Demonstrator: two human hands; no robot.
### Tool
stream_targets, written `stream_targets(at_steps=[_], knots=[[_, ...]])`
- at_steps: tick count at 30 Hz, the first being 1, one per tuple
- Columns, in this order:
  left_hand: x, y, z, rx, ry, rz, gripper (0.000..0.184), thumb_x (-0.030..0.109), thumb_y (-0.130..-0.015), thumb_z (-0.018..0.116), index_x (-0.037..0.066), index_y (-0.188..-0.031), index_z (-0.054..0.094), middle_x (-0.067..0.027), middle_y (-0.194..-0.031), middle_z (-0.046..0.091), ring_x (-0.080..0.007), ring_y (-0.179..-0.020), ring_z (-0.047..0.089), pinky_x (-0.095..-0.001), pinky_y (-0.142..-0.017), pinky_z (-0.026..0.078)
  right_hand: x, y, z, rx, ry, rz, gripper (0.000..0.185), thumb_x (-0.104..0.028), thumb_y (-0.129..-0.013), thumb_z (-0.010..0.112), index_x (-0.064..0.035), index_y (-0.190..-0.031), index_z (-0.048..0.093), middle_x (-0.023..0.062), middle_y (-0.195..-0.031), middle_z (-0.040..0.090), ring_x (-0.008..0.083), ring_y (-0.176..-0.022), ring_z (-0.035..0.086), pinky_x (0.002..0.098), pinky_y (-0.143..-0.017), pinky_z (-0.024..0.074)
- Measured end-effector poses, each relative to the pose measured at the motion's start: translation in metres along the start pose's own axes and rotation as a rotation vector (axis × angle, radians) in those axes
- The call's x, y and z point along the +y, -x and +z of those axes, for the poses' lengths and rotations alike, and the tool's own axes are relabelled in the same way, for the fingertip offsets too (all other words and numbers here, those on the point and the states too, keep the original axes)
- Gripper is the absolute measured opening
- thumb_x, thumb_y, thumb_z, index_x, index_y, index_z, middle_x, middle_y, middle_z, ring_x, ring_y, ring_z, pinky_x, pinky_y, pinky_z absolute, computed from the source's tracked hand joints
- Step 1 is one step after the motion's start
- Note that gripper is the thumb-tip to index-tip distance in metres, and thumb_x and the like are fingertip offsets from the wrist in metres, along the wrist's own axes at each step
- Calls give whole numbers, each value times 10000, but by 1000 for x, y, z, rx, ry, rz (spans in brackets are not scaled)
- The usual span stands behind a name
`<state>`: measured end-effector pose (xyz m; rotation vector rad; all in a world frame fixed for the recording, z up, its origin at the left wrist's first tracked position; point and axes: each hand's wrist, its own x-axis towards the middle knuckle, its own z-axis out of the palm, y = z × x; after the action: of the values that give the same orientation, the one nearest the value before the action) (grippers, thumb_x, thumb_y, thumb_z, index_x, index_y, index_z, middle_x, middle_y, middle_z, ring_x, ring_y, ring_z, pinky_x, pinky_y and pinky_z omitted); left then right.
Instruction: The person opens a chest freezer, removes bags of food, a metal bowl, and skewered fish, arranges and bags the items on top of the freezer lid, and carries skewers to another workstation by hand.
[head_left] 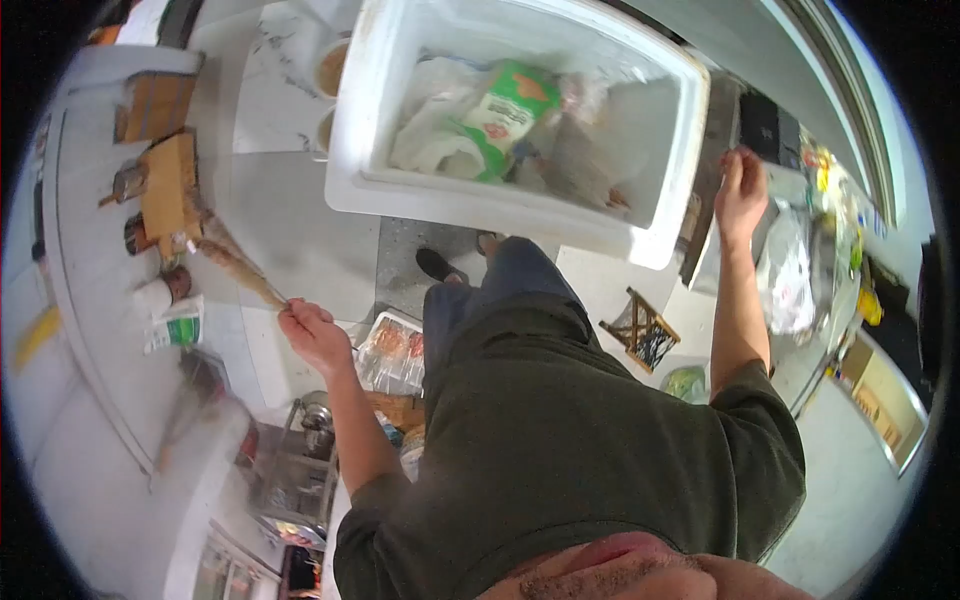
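My left hand is closed on the thin end of a long brownish item, too blurred to name, which slants up and left towards a wooden board. On the other side, my right hand is raised beside the dark box, its fingers curled together; whatever they hold, if anything, is hidden. Between the hands and farther forward is a large open white chest. Inside it lie a green and white package, pale plastic bags and other wrapped items.
White plastic bags sit on the right-hand counter. A small wooden stand is on the floor. Near my left side are a clear-wrapped tray and a metal rack. A green and white packet lies at the left.
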<state>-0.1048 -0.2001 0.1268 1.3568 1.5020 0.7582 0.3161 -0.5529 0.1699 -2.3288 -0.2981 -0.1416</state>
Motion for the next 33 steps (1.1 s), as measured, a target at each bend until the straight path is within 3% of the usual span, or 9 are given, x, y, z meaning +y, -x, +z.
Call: stream_targets(at_steps=[5, 6, 8, 11, 13, 15, 20, 23, 33], knots=[[27, -22, -1, -127, 239, 68, 172, 192, -998, 408, 55, -903, 452, 16, -657, 377, -74, -547, 345, -219, -455, 287, 47, 1, -31, -136, 282, 53, 330, -266, -907, 582, -3, -1106, 603, 161, -948, 682, 247, -872, 664, 308, -769, 498], [14, -46, -19, -102, 662, -180, 195, 203, -999, 407, 65, -865, 438, 17, -649, 359, -77, -540, 333, -228, -448, 281, 48, 8, -19, -253, 361, 146, 342, -283, -905, 565, -8, -1104, 612, 169, -967, 683, 296, -892, 664, 361, -774, 510], [31, -63, -7, -112, 799, -244, 251, 226, -1003, 400, 87, -794, 412, 18, -641, 349, -91, -532, 322, -247, -447, 281, 93, 25, 13, -447, 446, -42, 280, -226, -876, 579, -32, -1075, 614, 159, -923, 689, 290, -836, 672, 392, -731, 518], [109, -17, 27, -151, 144, 385, 309, 243, -1007, 375, 100, -733, 393, 17, -635, 359, -107, -528, 317, -265, -469, 288, 13, 84, 30, -573, 269, 124, 346, -257, -848, 610, -40, -1117, 591, 154, -951, 683, 307, -875, 664, 393, -780, 513], [142, -18, 44, -271, 150, 547, 294, 226, -1006, 372, 93, -744, 388, 14, -631, 362, -106, -540, 323, -268, -475, 287, 1, 115, 30, -681, 382, 98, 415, -292, -850, 591, -70, -1199, 552, 160, -1033, 667, 355, -970, 620, 408, -851, 496], [173, -15, 56, -358, 177, 668, 285, 209, -1003, 376, 84, -747, 378, 10, -627, 365, -106, -553, 337, -270, -485, 295, 26, 161, 10, -483, 119, 73, 477, -324, -851, 602, -47, -1233, 529, 174, -1103, 639, 347, -1015, 603, 411, -876, 481], [223, -16, 117, -669, 383, 645, 270, 198, -998, 401, 50, -773, 412, -9, -667, 435, -125, -620, 420, -279, -558, 382, 65, 268, -103, -269, 353, 557, 462, -305, -842, 632, -4, -1183, 556, 194, -1075, 644, 331, -963, 633, 381, -849, 495], [262, 31, 153, -623, 339, 922, 266, 215, -999, 409, 18, -832, 476, -29, -733, 502, -134, -681, 477, -276, -660, 436, 86, 314, -156, -196, 332, 787, 461, -307, -850, 615, 19, -1172, 558, 197, -1061, 649, 329, -985, 631, 379, -867, 490], [360, 117, 266, -439, 17, 1300, 336, 262, -989, 410, -5, -986, 615, -102, -922, 639, -209, -866, 606, -328, -827, 468, 252, 288, -205, -38, 159, 824, 495, -319, -838, 615, 62, -1150, 562, 228, -1020, 658, 331, -981, 634, 365, -865, 491]])
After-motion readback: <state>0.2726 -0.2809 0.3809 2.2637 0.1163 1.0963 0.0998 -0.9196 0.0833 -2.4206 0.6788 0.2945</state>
